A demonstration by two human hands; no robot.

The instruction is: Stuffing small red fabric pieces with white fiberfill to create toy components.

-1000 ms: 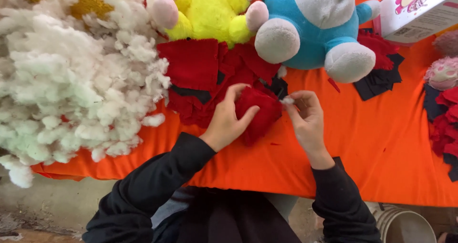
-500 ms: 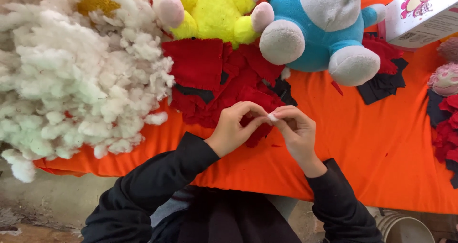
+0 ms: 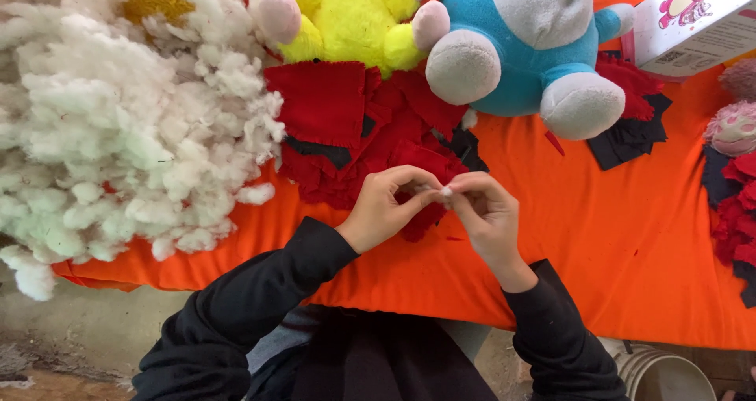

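Note:
My left hand [image 3: 390, 208] and my right hand [image 3: 487, 212] meet fingertip to fingertip over the orange cloth [image 3: 598, 243]. Between the fingertips they pinch a small white tuft of stuffing [image 3: 445, 190]. A small red fabric piece [image 3: 421, 212] lies under and partly behind the hands; I cannot tell whether a hand holds it. Just beyond it is a heap of red and black fabric cut-outs [image 3: 346, 125].
A big pile of white stuffing [image 3: 118, 133] fills the left. A yellow plush toy [image 3: 346, 15] and a blue plush toy [image 3: 520, 46] sit at the back. A white box [image 3: 693, 23], more red and black pieces [image 3: 736, 212] and a white bucket [image 3: 669, 373] are at the right.
A second ago both hands pressed a red stuffed piece on the cloth. Since then they have lifted together and now pinch a small white tuft between the fingertips.

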